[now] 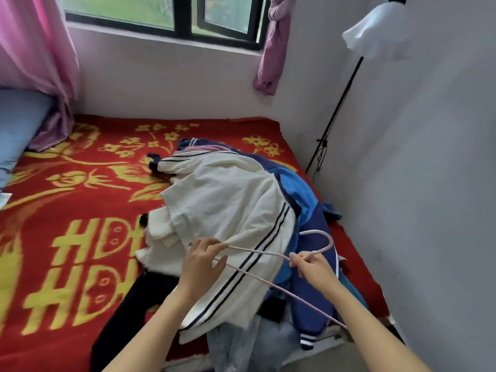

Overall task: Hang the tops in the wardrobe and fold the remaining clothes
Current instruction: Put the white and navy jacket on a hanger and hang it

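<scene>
Hanger: a thin pink wire-shaped clothes hanger (257, 251) is held in the air just above the clothes pile, hook pointing away from the person; no garment is on it.
Left hand: the left hand (202, 261) curls its fingers and thumb round one shoulder end of the hanger.
Right hand: the right hand (315, 265) pinches the hanger's neck just below the hook.
Top garment: a cream-white jacket with navy stripes down the sleeve (228, 208) lies crumpled on top of the pile, directly under the hanger, unhung.
Other clothes: a blue and navy jacket (300, 191) lies beside and partly under the cream one; a black garment (139, 299) and a pale grey denim piece (236, 345) stick out at the near edge. None of them is folded.
Surface: everything rests on a red blanket with yellow flowers and letters (80, 200).
Wardrobe: not in view, so I cannot tell whether anything hangs there.
Done: judging from the pile, at most 1 hanger is ready in hand.
Left: dressing the hanger with a top, hanging it, repeating for the other tops, then folding the rest; the task looks early.
</scene>
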`<act>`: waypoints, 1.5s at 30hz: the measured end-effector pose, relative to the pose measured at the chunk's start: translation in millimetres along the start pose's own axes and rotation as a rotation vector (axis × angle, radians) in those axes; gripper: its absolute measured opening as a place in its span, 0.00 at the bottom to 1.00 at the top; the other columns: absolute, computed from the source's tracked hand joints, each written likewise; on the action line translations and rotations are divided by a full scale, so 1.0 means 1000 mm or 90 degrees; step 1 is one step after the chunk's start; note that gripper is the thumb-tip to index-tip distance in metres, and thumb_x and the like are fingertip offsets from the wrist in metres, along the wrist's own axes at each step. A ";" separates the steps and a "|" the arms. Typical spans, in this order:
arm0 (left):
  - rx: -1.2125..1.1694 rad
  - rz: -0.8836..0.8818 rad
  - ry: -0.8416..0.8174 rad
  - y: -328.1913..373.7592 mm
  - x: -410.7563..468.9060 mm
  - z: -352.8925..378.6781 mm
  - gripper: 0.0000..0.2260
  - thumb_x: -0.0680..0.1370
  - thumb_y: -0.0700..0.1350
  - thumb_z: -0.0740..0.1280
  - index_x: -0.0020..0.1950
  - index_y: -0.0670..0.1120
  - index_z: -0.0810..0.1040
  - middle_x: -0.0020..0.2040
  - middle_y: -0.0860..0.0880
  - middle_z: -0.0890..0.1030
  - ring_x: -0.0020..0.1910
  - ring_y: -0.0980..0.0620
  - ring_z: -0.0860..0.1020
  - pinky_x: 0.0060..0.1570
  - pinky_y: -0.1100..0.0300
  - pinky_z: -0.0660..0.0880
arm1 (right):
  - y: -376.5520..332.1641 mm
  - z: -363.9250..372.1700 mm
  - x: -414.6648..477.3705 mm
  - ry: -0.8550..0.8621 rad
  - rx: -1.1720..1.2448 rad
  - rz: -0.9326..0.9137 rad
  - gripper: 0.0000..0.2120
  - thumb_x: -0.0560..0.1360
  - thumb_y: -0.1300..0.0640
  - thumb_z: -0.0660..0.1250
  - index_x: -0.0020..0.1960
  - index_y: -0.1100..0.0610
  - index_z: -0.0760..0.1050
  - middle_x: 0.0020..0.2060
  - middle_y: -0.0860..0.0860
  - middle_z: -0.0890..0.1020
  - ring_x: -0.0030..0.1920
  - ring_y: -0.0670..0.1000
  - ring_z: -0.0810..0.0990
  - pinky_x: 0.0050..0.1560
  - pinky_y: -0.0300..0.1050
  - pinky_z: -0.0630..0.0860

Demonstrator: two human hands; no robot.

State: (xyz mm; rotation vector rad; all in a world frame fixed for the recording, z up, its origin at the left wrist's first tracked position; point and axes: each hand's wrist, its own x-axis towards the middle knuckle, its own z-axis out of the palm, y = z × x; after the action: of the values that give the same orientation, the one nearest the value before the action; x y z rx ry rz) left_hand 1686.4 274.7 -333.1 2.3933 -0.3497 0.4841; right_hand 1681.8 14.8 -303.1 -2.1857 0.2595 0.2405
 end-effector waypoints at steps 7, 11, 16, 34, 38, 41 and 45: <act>-0.051 -0.047 -0.104 -0.007 0.038 0.060 0.12 0.72 0.35 0.72 0.55 0.39 0.82 0.50 0.42 0.81 0.53 0.40 0.76 0.52 0.51 0.71 | 0.073 -0.041 0.043 0.098 0.112 0.213 0.12 0.78 0.55 0.63 0.38 0.60 0.71 0.27 0.52 0.75 0.25 0.48 0.69 0.29 0.39 0.67; -0.046 -0.112 -0.138 -0.007 0.049 0.085 0.12 0.75 0.39 0.68 0.58 0.42 0.80 0.56 0.45 0.78 0.59 0.45 0.73 0.56 0.58 0.65 | 0.099 -0.063 0.074 0.116 0.166 0.249 0.09 0.77 0.62 0.63 0.40 0.59 0.66 0.27 0.54 0.71 0.25 0.48 0.67 0.24 0.38 0.65; -0.047 -0.193 -0.142 0.008 0.092 0.119 0.13 0.78 0.42 0.65 0.63 0.44 0.76 0.57 0.47 0.76 0.59 0.48 0.72 0.55 0.61 0.66 | 0.113 -0.090 0.152 0.128 0.208 0.269 0.09 0.77 0.67 0.57 0.40 0.58 0.62 0.29 0.56 0.70 0.27 0.50 0.67 0.25 0.40 0.67; 0.034 -0.423 -0.169 0.015 0.177 0.204 0.13 0.79 0.43 0.64 0.63 0.46 0.75 0.54 0.53 0.73 0.58 0.53 0.71 0.54 0.66 0.64 | 0.158 -0.107 0.392 0.076 -0.034 0.185 0.11 0.73 0.63 0.67 0.49 0.65 0.67 0.50 0.67 0.78 0.53 0.66 0.77 0.41 0.47 0.64; 0.040 -0.462 -0.128 0.003 0.185 0.197 0.12 0.78 0.40 0.65 0.61 0.45 0.76 0.52 0.54 0.73 0.56 0.53 0.71 0.52 0.64 0.65 | 0.152 -0.087 0.423 0.038 -0.035 0.123 0.12 0.73 0.65 0.67 0.49 0.63 0.64 0.57 0.64 0.76 0.57 0.64 0.75 0.45 0.48 0.66; 0.029 -0.510 -0.110 -0.007 0.187 0.200 0.12 0.78 0.41 0.64 0.61 0.46 0.76 0.52 0.55 0.73 0.55 0.55 0.71 0.51 0.64 0.65 | 0.157 -0.069 0.447 -0.010 -0.037 0.146 0.11 0.74 0.67 0.65 0.50 0.62 0.63 0.60 0.61 0.73 0.56 0.63 0.74 0.49 0.50 0.69; 0.022 -0.546 -0.108 -0.019 0.189 0.201 0.12 0.79 0.42 0.64 0.62 0.47 0.75 0.53 0.55 0.73 0.53 0.58 0.70 0.50 0.66 0.64 | 0.160 -0.049 0.460 -0.063 -0.065 0.150 0.10 0.73 0.67 0.65 0.49 0.63 0.64 0.57 0.63 0.75 0.54 0.63 0.74 0.50 0.50 0.68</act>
State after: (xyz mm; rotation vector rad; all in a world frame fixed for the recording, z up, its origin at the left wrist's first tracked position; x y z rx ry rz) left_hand 1912.7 133.9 -406.0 2.3452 0.6076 -0.1106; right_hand 2083.5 -162.4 -519.9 -2.2357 0.4586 0.5012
